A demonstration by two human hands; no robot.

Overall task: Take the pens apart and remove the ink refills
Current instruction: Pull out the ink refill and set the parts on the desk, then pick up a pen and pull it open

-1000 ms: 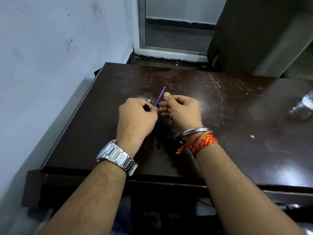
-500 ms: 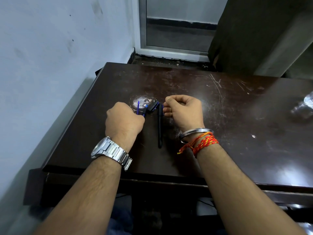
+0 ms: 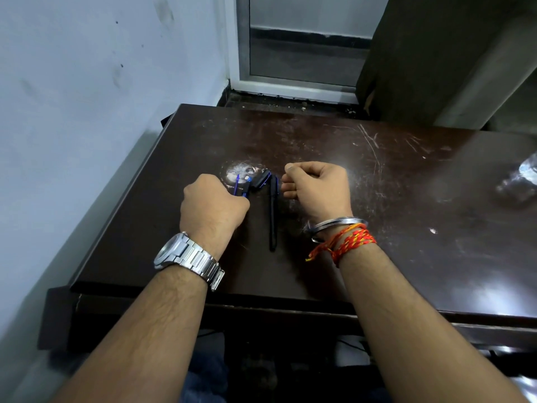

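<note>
Dark brown and badly scratched, the bench [image 3: 406, 199] carries both forearms, which reach in from six o'clock. The left hand [image 3: 213, 205] lies knuckles-up in a closed fist on the surface, a steel watch [image 3: 186, 254] on its wrist. Its fingers are curled under and grip a thin blue refill [image 3: 237, 184] and a blue pen part [image 3: 247, 186], both poking out of the fist toward twelve o'clock. A short black piece [image 3: 261, 180] lies just beyond them at about one o'clock. The right hand [image 3: 318, 190], at three o'clock from the left, is turned on its side with the fingers curled in and the thumb tip pressed on the forefinger; nothing shows in it. A metal bangle [image 3: 337, 223] and red-orange threads [image 3: 345, 245] ring that wrist. Between the two hands a black pen [image 3: 273, 216] lies flat on the bench, running from twelve to six o'clock, near the right knuckles but apart from them.
</note>
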